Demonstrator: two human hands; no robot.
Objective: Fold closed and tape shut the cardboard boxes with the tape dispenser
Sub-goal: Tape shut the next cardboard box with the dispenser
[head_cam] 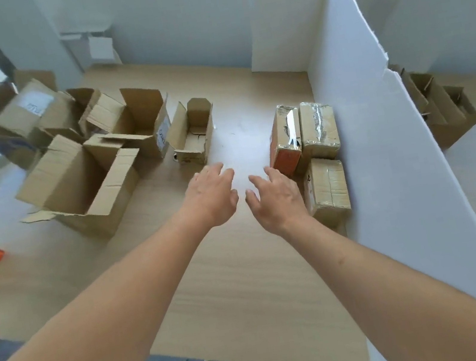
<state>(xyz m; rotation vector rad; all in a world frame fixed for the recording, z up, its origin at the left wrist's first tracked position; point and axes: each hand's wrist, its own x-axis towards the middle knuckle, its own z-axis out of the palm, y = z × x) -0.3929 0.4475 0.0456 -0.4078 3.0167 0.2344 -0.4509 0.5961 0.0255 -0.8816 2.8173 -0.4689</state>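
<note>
Both hands, left hand (213, 198) and right hand (276, 197), spread empty before open small box (190, 131).

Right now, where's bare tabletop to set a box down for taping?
Free: the strip ahead of both hands, between the small open box and the three taped boxes; also the near table under the forearms. Crowded: the open boxes far left, and the taped boxes against the white divider.
</note>
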